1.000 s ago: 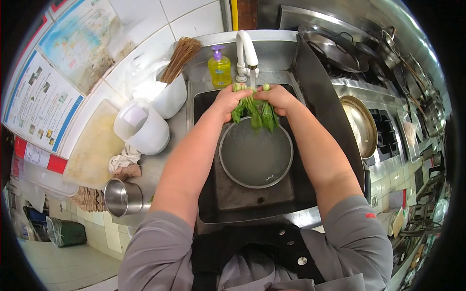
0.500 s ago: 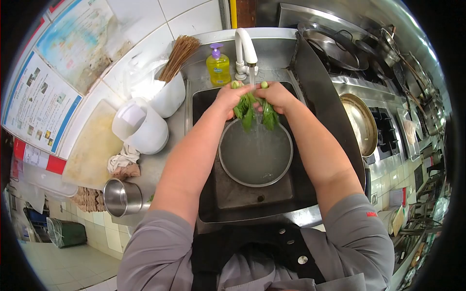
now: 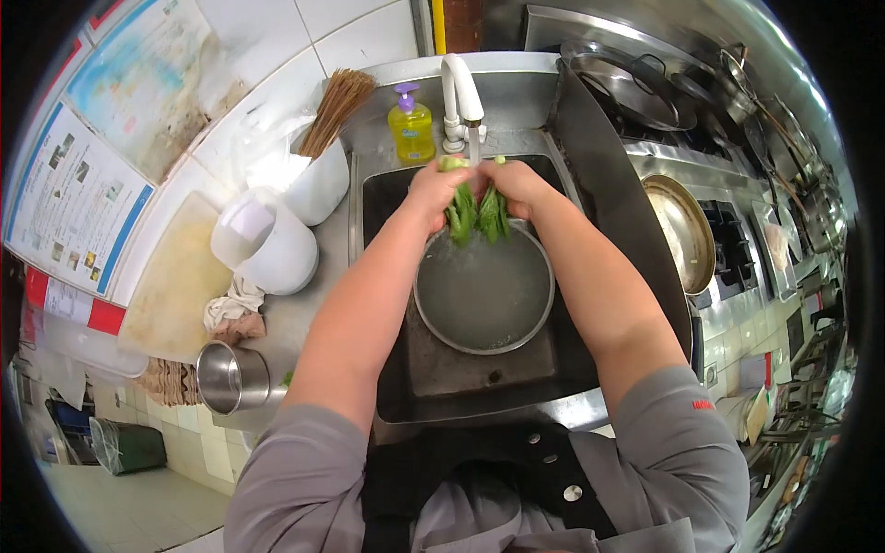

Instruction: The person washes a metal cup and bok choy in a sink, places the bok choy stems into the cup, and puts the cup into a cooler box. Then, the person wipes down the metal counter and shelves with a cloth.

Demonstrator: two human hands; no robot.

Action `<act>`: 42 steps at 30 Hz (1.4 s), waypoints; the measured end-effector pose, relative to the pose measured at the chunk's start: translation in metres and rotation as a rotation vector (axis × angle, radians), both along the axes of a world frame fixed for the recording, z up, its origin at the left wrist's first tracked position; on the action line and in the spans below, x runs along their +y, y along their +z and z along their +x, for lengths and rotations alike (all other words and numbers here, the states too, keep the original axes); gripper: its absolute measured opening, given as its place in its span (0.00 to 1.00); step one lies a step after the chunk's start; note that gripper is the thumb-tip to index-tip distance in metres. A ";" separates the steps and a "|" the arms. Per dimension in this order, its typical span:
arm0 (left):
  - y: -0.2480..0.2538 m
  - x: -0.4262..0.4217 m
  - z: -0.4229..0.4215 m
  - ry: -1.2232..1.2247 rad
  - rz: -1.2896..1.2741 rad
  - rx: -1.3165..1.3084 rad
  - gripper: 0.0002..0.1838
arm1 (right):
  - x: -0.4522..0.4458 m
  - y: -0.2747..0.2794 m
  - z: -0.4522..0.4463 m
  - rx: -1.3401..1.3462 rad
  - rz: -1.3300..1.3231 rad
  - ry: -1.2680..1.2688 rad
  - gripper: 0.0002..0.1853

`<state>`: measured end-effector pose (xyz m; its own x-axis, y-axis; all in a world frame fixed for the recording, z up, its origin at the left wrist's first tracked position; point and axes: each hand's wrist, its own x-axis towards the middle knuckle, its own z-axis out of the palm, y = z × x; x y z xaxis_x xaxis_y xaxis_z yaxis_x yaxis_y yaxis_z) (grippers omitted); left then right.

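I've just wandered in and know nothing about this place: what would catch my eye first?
Probably the leafy greens at the centre, held by the left hand and right hand below a running white tap, over a round vessel of cloudy water in the sink. Next, perhaps, the yellow pump bottle just left of the tap, and the bundle of brown bristles farther left.

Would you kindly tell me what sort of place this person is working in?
It looks like a kitchen, probably a commercial one: there is a sink with greens held under a running tap, and a stove with a wide pan to the right.
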<state>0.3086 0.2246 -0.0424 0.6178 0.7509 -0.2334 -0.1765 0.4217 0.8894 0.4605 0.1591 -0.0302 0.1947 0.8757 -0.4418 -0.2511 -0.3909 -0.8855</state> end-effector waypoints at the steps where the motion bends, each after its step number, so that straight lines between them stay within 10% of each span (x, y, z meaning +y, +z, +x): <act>1: 0.001 -0.005 0.003 -0.062 0.026 -0.018 0.24 | 0.000 0.002 -0.006 0.070 0.016 -0.051 0.16; 6: -0.015 -0.009 0.013 -0.006 0.486 0.235 0.32 | 0.001 0.016 -0.017 0.346 0.096 0.003 0.20; 23: -0.009 0.004 -0.002 -0.017 0.152 0.080 0.29 | -0.005 0.001 0.010 -0.313 0.047 0.100 0.10; 42: -0.006 0.009 -0.009 -0.116 0.071 0.137 0.21 | -0.013 0.010 0.013 -0.166 0.025 0.071 0.05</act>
<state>0.2992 0.2335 -0.0487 0.6669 0.6945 -0.2701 -0.0056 0.3672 0.9301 0.4737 0.1464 -0.0198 0.2007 0.9002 -0.3866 -0.0731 -0.3797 -0.9222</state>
